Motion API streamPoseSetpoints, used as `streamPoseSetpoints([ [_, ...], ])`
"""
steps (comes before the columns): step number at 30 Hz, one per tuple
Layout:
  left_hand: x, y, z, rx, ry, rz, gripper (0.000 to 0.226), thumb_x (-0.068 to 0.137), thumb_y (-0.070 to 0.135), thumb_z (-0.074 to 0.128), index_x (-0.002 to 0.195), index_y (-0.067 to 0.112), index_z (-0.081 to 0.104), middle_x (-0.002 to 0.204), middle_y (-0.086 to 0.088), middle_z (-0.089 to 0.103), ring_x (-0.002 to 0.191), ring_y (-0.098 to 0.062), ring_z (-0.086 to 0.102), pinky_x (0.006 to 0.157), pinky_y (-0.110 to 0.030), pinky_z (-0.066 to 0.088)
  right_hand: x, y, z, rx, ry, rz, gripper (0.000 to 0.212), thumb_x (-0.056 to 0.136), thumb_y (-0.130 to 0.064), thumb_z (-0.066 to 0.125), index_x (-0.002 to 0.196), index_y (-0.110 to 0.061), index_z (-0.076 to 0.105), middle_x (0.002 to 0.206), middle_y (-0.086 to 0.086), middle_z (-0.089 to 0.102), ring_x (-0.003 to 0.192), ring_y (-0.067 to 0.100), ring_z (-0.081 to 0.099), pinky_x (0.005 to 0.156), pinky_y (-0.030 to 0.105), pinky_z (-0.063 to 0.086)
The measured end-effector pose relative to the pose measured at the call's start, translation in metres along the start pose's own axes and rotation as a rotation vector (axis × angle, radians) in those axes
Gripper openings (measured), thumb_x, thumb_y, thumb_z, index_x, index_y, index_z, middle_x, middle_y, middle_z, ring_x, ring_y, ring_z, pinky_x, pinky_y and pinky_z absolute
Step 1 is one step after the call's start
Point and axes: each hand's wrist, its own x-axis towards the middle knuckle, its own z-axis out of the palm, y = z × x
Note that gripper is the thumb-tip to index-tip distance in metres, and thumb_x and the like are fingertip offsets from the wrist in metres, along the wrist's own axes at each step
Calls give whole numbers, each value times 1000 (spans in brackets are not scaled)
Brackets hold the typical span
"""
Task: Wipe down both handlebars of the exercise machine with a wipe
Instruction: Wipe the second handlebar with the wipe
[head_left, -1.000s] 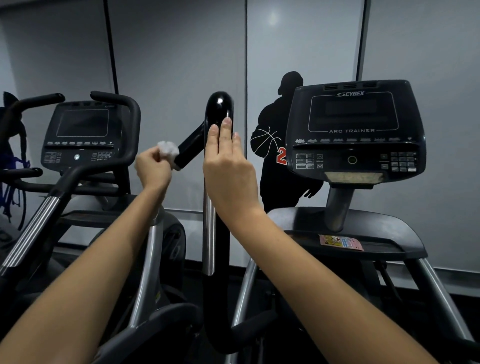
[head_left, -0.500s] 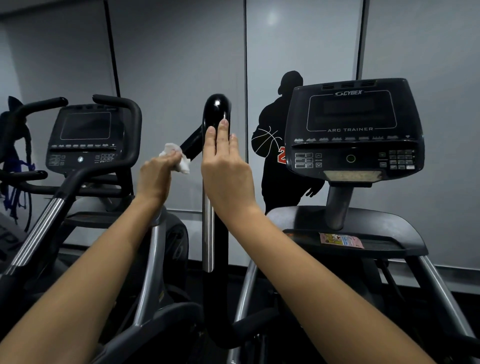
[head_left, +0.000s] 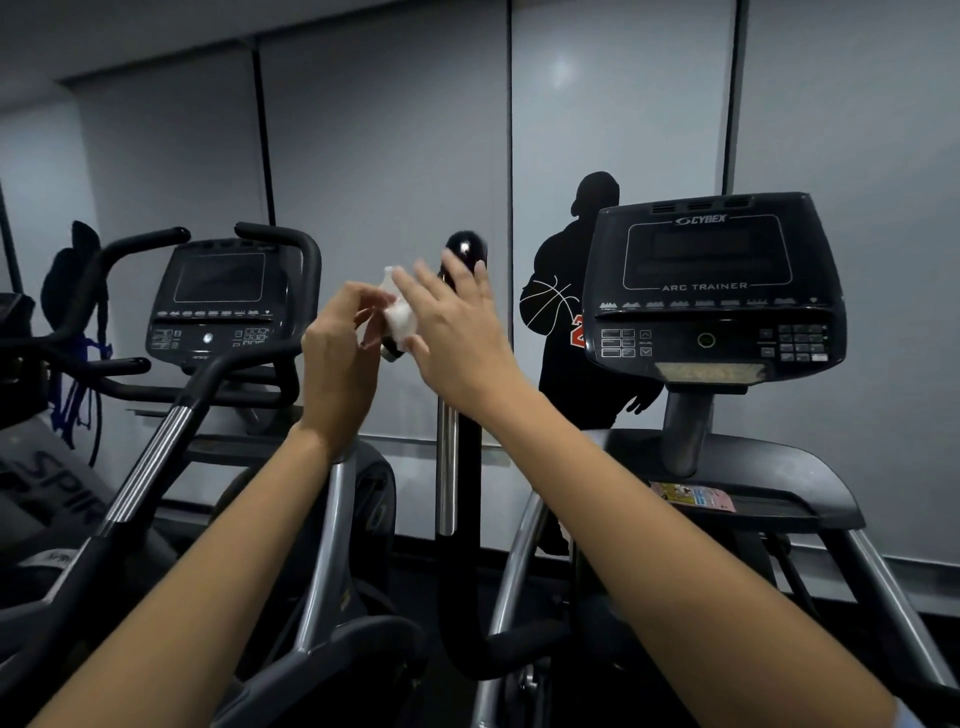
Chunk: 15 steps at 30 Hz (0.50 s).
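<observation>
At nine o'clock a dark bag (head_left: 72, 280) hangs half-lost in shadow, its blue straps cut by the frame edge; beside it a second machine's console (head_left: 221, 304) sits behind curved black bars, its screen blank and its buttons too small to read. The left hand (head_left: 340, 358) rises from seven o'clock toward the centre; its fingers curl loosely and partly parted, pinching the wipe (head_left: 399, 306) between thumb and fingertips; motion blur makes the exact hold hard to judge. The wipe is white, crumpled and small, bunched between the two hands just above centre, at about ten o'clock of the upright handlebar (head_left: 465, 249); whether it touches the bar cannot be told. The right hand (head_left: 457, 325) comes up from five o'clock with fingers spread wide and flat, holding nothing; its fingertips (head_left: 423, 278) lie against or just beside the wipe, and its palm hides the middle stretch of the handlebar. That handlebar is glossy black with a rounded top showing above the fingers; below the wrist it runs down as a black post with a chrome tube alongside. At two o'clock stands the Arc Trainer console (head_left: 714, 291), dark-screened; behind it a wall silhouette (head_left: 571, 332) of a basketball player is partly covered; the machine's other handlebar is not in sight.
</observation>
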Motion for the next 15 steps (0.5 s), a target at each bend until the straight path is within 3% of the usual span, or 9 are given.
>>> streamPoseSetpoints([
  [2, 0, 9, -2, -46, 15, 28, 7, 88, 2, 59, 95, 4, 57, 94, -6, 64, 87, -15, 65, 82, -33, 56, 4, -2, 2, 97, 27, 34, 44, 92, -15, 51, 135, -15, 45, 124, 6, 60, 133, 29, 31, 117, 45, 2],
  [4, -1, 16, -1, -120, 30, 6, 7, 90, 5, 58, 96, 7, 56, 97, -6, 63, 90, -15, 63, 84, -32, 55, 8, 0, 3, 269, 174, 99, 25, 90, -11, 53, 112, -10, 64, 101, 9, 67, 110, 29, 48, 112, 40, 23],
  [6, -3, 21, 3, -200, 46, -101, 14, 91, 13, 59, 104, 10, 53, 104, -3, 60, 99, -15, 61, 88, -33, 54, 12, 7, -4, 478, 378, 232, 14, 86, -9, 57, 91, -4, 69, 87, 12, 67, 90, 28, 54, 84, 28, 38],
  [7, -5, 25, 6, -209, 35, -176, 21, 91, 17, 60, 109, 9, 53, 106, -1, 58, 100, -12, 60, 89, -33, 54, 17, 15, -10, 544, 494, 309, 10, 83, -9, 59, 85, -2, 67, 85, 12, 65, 83, 26, 54, 73, 22, 34],
  [9, -11, 27, 15, -180, -93, -318, 38, 91, 30, 59, 123, 10, 50, 113, 1, 58, 94, 0, 57, 85, -23, 52, 29, 33, -25, 597, 633, 452, 8, 80, -7, 62, 82, 1, 63, 87, 11, 56, 78, 19, 49, 65, 15, 28],
  [11, -17, 27, 24, -183, -263, -405, 60, 87, 47, 56, 136, 15, 42, 128, 1, 55, 92, 4, 56, 86, -18, 49, 43, 52, -33, 559, 546, 531, 11, 81, -7, 58, 88, 2, 61, 94, 8, 52, 81, 17, 48, 65, 14, 28],
  [13, -18, 25, 32, -192, -334, -429, 80, 77, 64, 54, 143, 21, 35, 136, 1, 52, 96, -3, 60, 94, -35, 51, 53, 66, -31, 469, 405, 523, 16, 82, -7, 53, 95, -2, 62, 97, 9, 61, 85, 19, 54, 66, 17, 31],
  [15, -14, 23, 38, -161, -359, -418, 89, 70, 74, 51, 143, 26, 36, 135, 4, 55, 97, -2, 61, 95, -42, 49, 58, 69, -26, 430, 301, 414, 21, 85, -7, 52, 99, -9, 68, 94, 9, 69, 81, 19, 57, 69, 21, 38],
])
